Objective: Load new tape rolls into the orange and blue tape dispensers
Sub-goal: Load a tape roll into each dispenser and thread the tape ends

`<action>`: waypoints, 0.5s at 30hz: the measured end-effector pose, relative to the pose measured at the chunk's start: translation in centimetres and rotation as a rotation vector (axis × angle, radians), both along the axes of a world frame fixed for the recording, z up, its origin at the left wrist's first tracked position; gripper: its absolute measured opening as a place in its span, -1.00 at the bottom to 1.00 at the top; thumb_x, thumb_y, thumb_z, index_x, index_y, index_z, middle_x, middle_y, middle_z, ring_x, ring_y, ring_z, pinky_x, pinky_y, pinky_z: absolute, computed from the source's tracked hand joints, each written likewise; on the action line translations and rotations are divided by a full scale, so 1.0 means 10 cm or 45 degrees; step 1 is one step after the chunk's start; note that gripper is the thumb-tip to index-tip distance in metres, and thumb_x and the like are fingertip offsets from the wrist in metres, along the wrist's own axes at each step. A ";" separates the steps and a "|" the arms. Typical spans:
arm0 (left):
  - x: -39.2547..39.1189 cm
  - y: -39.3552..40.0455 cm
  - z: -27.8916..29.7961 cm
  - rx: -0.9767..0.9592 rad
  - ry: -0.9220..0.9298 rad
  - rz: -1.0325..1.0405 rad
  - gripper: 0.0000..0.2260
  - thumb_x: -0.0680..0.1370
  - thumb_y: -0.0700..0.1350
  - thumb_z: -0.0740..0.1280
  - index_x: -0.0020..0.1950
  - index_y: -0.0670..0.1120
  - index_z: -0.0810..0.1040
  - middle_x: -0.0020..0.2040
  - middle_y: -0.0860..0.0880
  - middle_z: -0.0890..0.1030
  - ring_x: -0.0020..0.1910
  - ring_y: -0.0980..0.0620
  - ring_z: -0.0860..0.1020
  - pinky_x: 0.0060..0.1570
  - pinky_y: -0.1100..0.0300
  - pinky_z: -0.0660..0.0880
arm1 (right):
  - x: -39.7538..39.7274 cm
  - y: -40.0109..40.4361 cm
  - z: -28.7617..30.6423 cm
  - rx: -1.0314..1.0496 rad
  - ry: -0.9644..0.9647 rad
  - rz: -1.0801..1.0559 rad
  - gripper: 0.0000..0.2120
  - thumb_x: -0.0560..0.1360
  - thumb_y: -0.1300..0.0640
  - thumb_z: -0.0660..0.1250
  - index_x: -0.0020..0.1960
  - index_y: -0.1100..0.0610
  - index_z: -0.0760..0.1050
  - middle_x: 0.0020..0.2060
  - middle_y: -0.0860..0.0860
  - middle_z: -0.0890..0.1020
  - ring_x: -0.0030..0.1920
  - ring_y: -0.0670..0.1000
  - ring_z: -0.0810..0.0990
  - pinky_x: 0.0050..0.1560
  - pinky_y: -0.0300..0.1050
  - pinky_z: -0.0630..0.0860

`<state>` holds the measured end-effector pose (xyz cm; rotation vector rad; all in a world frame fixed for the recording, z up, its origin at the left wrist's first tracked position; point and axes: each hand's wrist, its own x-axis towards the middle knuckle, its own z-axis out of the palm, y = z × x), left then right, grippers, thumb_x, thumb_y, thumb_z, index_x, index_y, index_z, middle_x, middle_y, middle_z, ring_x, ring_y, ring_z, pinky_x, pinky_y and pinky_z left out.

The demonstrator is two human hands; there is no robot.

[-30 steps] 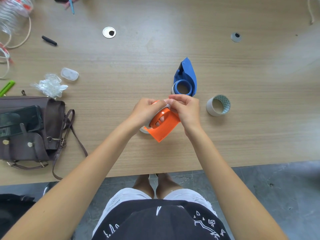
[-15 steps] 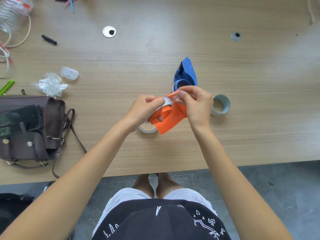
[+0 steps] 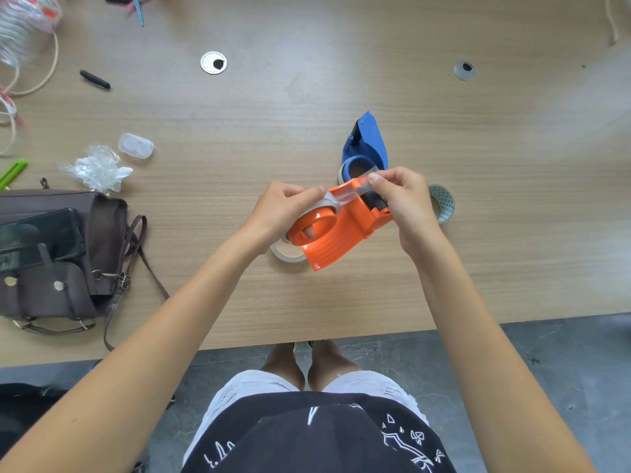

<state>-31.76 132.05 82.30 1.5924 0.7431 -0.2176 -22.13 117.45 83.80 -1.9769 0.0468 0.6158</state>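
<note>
Gripping orange dispenser [image 3: 336,230] | hands: left [image 3: 285,208], right [image 3: 404,199] pinching tape strip [image 3: 353,189] | writing: apparently none

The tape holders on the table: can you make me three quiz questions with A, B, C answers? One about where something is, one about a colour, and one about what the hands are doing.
1. Where is the blue dispenser?
A. lying on the table beyond the hands
B. in the bag
C. on the floor

2. What colour is the dispenser being held?
A. green
B. orange
C. black

3. What is the right hand doing?
A. resting flat
B. holding a phone
C. pinching a clear tape strip

Answers: 1 A, it lies on the wooden table. 2 B, the orange dispenser is gripped by the left hand. 3 C, the tape strip runs from the roll to its fingertips.
</note>
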 end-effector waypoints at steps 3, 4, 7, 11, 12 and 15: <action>0.02 0.01 0.00 -0.009 0.030 0.026 -0.61 0.50 -0.10 0.25 -0.55 0.00 0.33 -0.64 0.10 0.41 -0.60 0.16 0.37 -0.54 0.33 0.27 | 0.02 -0.01 0.00 0.002 0.028 0.041 -0.86 0.55 0.18 0.28 -0.19 0.11 0.48 -0.21 0.02 0.56 -0.15 -0.04 0.52 -0.18 -0.24 0.44; 0.03 0.01 0.01 -0.023 0.030 0.016 -0.65 0.50 -0.09 0.25 -0.50 -0.02 0.34 -0.62 0.12 0.41 -0.59 0.17 0.37 -0.55 0.34 0.26 | 0.02 -0.01 -0.01 0.002 0.031 0.033 -0.84 0.55 0.18 0.27 -0.21 0.09 0.46 -0.23 0.00 0.55 -0.17 -0.05 0.51 -0.20 -0.26 0.43; 0.04 0.04 0.03 -0.106 0.073 -0.040 -0.78 0.50 0.06 0.33 -0.28 -0.03 0.58 -0.46 0.10 0.54 -0.51 0.19 0.49 -0.52 0.36 0.39 | 0.01 0.00 -0.01 0.004 0.054 -0.010 -0.84 0.56 0.18 0.25 -0.21 0.08 0.43 -0.14 0.07 0.56 -0.14 -0.03 0.51 -0.17 -0.21 0.43; 0.01 0.10 0.02 -0.208 0.119 -0.143 -0.80 0.47 0.11 0.37 -0.20 0.01 0.62 -0.28 0.01 0.62 -0.35 0.10 0.57 -0.36 0.27 0.48 | 0.01 0.03 -0.04 -0.001 0.023 -0.103 -0.84 0.57 0.17 0.21 -0.19 0.06 0.40 0.07 0.13 0.63 0.02 0.03 0.56 -0.03 -0.16 0.46; 0.00 0.10 0.02 -0.207 0.125 -0.171 -0.79 0.47 0.12 0.37 -0.23 0.01 0.62 -0.26 -0.01 0.63 -0.33 0.09 0.58 -0.33 0.26 0.48 | 0.01 0.04 -0.05 0.006 0.031 -0.121 -0.85 0.57 0.17 0.20 -0.18 0.06 0.39 0.09 0.14 0.63 0.05 0.03 0.57 0.01 -0.14 0.47; -0.03 0.11 0.03 -0.196 0.140 -0.252 -0.69 0.41 0.23 0.37 -0.20 -0.01 0.66 -0.14 -0.13 0.68 -0.21 0.01 0.59 -0.17 0.14 0.44 | 0.00 0.06 -0.08 0.010 0.054 -0.154 -0.87 0.58 0.14 0.18 -0.15 0.06 0.37 0.08 0.10 0.63 0.13 0.04 0.58 0.16 -0.02 0.49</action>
